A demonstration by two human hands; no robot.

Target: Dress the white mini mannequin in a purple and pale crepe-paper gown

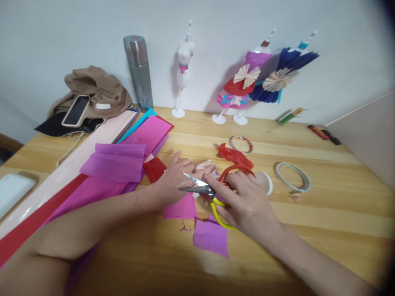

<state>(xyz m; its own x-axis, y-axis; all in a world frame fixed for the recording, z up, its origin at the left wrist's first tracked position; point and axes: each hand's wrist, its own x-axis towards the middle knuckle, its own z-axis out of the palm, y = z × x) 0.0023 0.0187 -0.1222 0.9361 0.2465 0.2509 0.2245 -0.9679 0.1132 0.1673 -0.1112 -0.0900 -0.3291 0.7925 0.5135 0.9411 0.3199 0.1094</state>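
My right hand (pixel 248 201) grips a pair of scissors (pixel 210 190) with one red and one yellow handle, its blades apart and pointing left. The blades lie over my left hand (pixel 177 179), which rests low over the table with fingers stretched towards the right. Around those fingers are crumpled whitish paper scraps (pixel 205 165), partly hidden by the hand and scissors. Below lie a pink paper piece (pixel 180 207) and a purple paper piece (pixel 211 237). A red paper strip (pixel 236 155) is just beyond the red handle.
Coloured paper sheets (pixel 114 162) spread along the left. Behind stand a bottle (pixel 139 78), a bare white mannequin (pixel 186 57) and two dressed mannequins (pixel 257 61). Tape rolls (pixel 292 176), a white cup-like thing (pixel 264 183), a phone (pixel 76 111) and brown cloth (pixel 108 86) are also there.
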